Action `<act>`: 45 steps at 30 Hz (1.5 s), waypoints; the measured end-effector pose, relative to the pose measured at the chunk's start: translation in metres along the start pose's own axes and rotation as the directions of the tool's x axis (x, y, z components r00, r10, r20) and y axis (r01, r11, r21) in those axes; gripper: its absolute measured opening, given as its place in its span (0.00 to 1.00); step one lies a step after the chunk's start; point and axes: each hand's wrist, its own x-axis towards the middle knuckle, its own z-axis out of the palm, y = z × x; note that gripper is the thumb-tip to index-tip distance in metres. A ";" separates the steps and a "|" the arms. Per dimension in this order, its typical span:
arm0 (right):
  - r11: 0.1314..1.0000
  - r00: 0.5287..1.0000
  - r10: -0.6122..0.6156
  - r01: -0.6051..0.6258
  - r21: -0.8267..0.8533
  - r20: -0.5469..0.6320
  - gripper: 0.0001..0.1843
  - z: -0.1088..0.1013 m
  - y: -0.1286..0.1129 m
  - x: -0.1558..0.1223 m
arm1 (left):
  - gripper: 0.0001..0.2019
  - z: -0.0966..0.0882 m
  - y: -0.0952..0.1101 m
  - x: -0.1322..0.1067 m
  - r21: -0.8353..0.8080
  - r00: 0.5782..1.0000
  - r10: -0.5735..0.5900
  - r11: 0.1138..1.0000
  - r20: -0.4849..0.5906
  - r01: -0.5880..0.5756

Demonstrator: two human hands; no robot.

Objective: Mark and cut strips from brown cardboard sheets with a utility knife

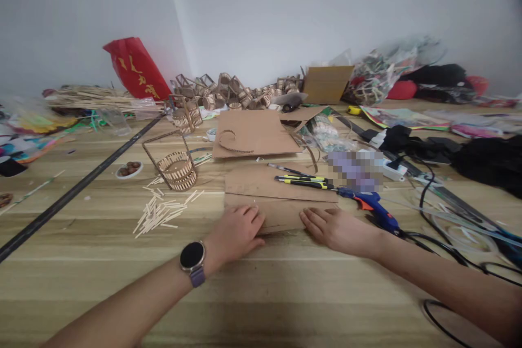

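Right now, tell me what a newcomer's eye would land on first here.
Probably the bright red bag with gold writing, tilted at the back left. Next, likely the blue glue gun, lying just beyond the right hand. Then the left hand, across from it on the near cardboard.

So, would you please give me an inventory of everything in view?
cardboard: several, brown, centre
cutters: apparently two, yellow-black, on cardboard
thin stick: one, dark, behind cutters
glue gun: one, blue-orange, right of cardboard
sticks: many, pale, left
baskets: many, brown-cream, left and back
bowl: one, white, left
rod: one, dark, left
bag: one, red, back left
box: one, brown, back
cables: several, black, right
heap: one, black, right
other clutter: uncountable, mixed, edges
table: one, pale wood, beneath
watch: one, black-purple, left wrist
left grip: one, bare, on cardboard
right grip: one, bare, on cardboard
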 end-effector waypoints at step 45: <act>0.936 0.934 0.347 -0.338 0.103 -0.087 0.23 0.025 0.021 0.037 | 0.25 -0.006 -0.053 0.025 -0.064 0.967 -0.252 0.966 -0.034 0.249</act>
